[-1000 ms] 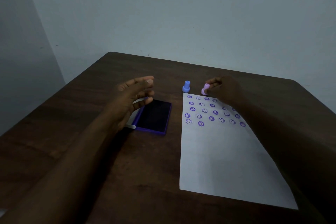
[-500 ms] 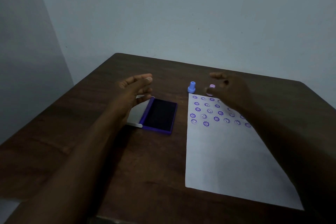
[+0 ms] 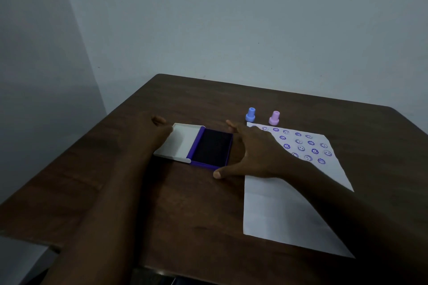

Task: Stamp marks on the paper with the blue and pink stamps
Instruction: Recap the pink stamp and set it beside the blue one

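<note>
The blue stamp [image 3: 250,115] and the pink stamp [image 3: 274,118] stand upright side by side on the table, just beyond the far edge of the white paper [image 3: 280,206]. Rows of purple smiley marks cover the paper's far end. An open purple ink pad [image 3: 212,147] with its white lid [image 3: 180,141] folded out to the left lies left of the paper. My right hand [image 3: 252,152] is spread at the pad's right edge, thumb near its front corner. My left hand [image 3: 154,133] rests at the lid's left edge. Neither hand holds a stamp.
The dark wooden table [image 3: 115,180] stands in a corner against pale walls. Its near edge runs along the bottom of the view and its left edge drops off close to my left forearm.
My right hand let go of the pink stamp, which now stands beside the blue one, and moved left to the ink pad. My left hand came down to the lid's edge.
</note>
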{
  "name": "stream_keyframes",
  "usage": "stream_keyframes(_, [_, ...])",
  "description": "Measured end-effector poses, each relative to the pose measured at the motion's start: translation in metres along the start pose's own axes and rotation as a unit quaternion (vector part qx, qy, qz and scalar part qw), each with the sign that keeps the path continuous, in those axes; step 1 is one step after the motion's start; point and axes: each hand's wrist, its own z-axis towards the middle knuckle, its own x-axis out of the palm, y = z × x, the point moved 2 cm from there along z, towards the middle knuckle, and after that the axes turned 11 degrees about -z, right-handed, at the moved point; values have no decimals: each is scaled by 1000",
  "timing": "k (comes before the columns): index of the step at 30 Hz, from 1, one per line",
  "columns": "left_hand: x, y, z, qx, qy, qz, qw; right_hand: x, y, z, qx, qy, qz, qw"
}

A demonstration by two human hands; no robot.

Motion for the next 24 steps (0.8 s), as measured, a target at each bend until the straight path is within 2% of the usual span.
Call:
stream_keyframes(3, [3,6,5,-50,27,19,998,3,0,2,6,-9,-13,1000])
stream_keyframes(6, [2,4,5,-19,-7,-10,1000,3,-1,4,9,-24,-19,1000])
stream_keyframes(11, [1,-7,-4,-33,9,-47,998,3,-1,6,17,2,8,1000])
stream_keyframes(15, [-6,-19,-18,-34,-8,-157,987,-1,0,6,20,8,9,1000])
stream_keyframes(17, [-12,-25,-25,-28,-11,-276,961,-3,1,5,17,11,12,1000])
stream_keyframes(19, [-15,-32,-33,-3,21,-354,935,-4,1,4,15,11,18,1000])
stream_keyframes(21, [-11,-39,-39,22,64,-385,920,-4,1,1,14,2,21,1000])
stream_keyframes(24, [6,-50,-46,52,96,-355,928,-4,0,-2,19,-22,28,999])
